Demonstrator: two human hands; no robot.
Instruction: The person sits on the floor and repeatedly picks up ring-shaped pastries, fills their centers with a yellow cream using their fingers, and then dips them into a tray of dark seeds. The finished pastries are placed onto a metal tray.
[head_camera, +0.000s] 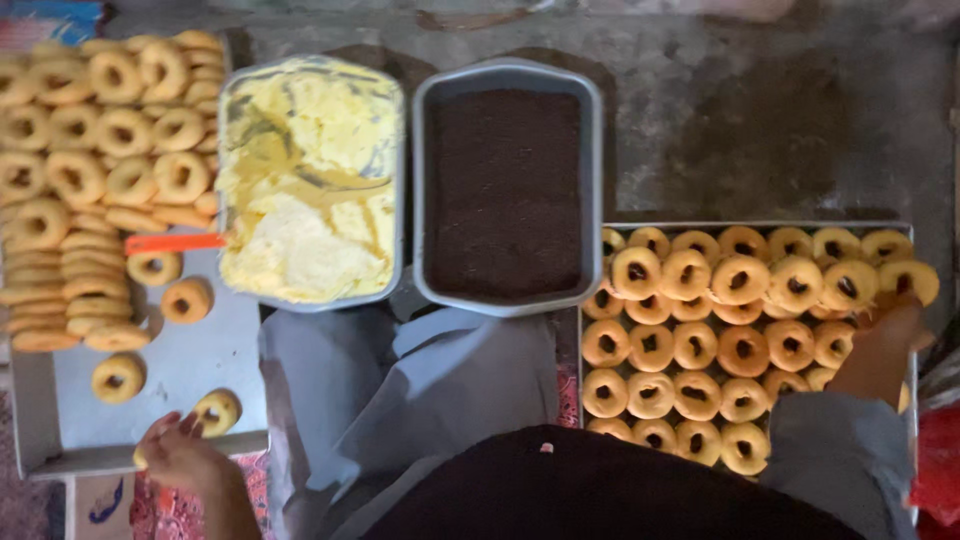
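Note:
My left hand (176, 452) is at the near edge of the left metal tray (200, 365), its fingertips gripping a plain ring doughnut (218, 411). My right hand (888, 330), in a grey sleeve, reaches across the right tray (760, 226). Its fingers hold a doughnut (908, 280) at the far right end of the rows. The doughnuts on the right tray (740, 350) have dark centres and lie in close rows. Those on the left tray (120, 130) are plain and stacked toward the back.
Between the trays stand two grey pans: one holds pale yellow cream (310, 180), the other dark brown sprinkles (505, 190). An orange-handled tool (175, 242) sticks out of the cream pan over the left tray. Grey cloth (420, 390) lies in front.

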